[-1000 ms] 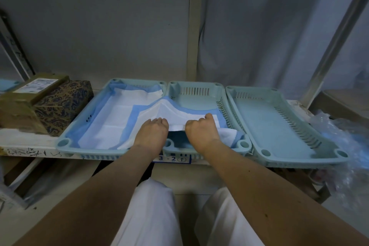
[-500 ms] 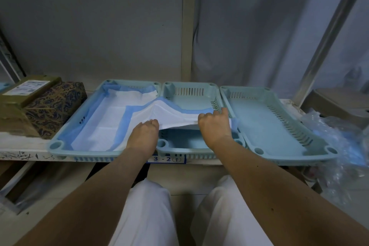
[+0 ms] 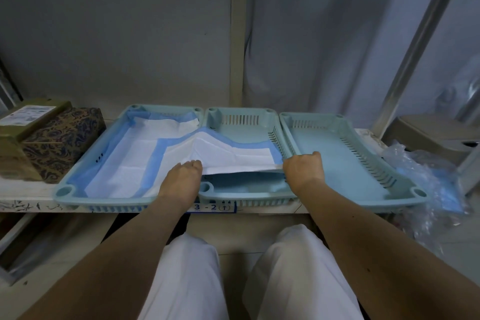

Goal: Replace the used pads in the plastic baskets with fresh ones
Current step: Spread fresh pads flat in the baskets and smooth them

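Three pale blue plastic baskets stand side by side on a shelf. The left basket (image 3: 65,191) holds a white pad with a blue border (image 3: 124,161). A second white-and-blue pad (image 3: 233,154) is stretched over the middle basket (image 3: 241,122), its left part overlapping the left basket. My left hand (image 3: 181,179) grips that pad's near edge on the left. My right hand (image 3: 304,166) grips the same edge on the right, at the middle basket's right wall. The right basket (image 3: 345,163) has a bare bottom.
Two boxes (image 3: 49,143), one patterned, sit on the shelf left of the baskets. Crumpled clear plastic packaging (image 3: 428,179) lies at the right end. A vertical post (image 3: 237,34) rises behind the baskets. My white-trousered knees are below the shelf edge.
My hands have moved apart along the pad's near edge, the right one going right, so the pad has spread wider across the middle basket.
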`<state>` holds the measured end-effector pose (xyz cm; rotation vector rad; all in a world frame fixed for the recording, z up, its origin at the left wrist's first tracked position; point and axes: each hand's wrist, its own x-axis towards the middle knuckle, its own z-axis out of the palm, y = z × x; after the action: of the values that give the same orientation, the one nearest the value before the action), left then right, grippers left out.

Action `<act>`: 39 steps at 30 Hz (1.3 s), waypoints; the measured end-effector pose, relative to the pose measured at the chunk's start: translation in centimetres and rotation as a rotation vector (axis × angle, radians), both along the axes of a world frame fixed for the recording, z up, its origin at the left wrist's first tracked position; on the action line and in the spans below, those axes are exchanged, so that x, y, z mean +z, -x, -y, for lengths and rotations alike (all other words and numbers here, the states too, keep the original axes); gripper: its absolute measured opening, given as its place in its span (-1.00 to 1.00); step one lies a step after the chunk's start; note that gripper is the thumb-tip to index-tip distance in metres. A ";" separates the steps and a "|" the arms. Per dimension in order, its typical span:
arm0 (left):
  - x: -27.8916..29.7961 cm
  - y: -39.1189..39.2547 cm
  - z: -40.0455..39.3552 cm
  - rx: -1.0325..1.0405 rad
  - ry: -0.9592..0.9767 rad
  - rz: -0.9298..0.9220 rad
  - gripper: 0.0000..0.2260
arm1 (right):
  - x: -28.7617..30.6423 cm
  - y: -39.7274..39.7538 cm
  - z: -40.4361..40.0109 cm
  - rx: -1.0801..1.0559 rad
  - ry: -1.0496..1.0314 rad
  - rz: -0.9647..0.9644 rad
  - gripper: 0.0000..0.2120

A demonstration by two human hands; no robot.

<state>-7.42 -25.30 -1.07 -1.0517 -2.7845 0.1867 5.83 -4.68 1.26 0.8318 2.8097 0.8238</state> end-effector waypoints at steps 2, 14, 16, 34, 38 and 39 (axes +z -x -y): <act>0.0 -0.2 -0.2 -0.012 0.010 0.015 -0.58 | -0.1 -0.3 -0.3 -0.011 0.013 0.000 -0.80; -0.9 -0.8 -0.8 -0.084 0.048 0.000 -0.53 | -0.9 -1.2 -0.8 -0.121 0.177 0.238 -0.84; -0.9 -0.8 -0.8 -0.081 0.041 -0.002 -0.53 | -0.7 -0.6 -0.3 -0.171 0.213 0.247 -0.65; -1.8 -0.2 0.0 0.012 -0.118 -0.035 -0.34 | -1.0 7.5 10.9 0.361 0.183 -0.107 -0.79; -1.7 0.3 0.7 0.037 -0.073 -0.057 -0.54 | -1.0 7.4 10.7 0.369 0.159 -0.096 -0.76; -1.6 0.4 0.8 0.027 -0.065 -0.060 -0.57 | -1.1 7.5 10.8 0.370 0.163 -0.095 -0.77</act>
<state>-7.87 -26.09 -2.65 -0.9778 -2.7323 0.1273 -1.62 -15.48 0.16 0.3397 3.1141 0.5936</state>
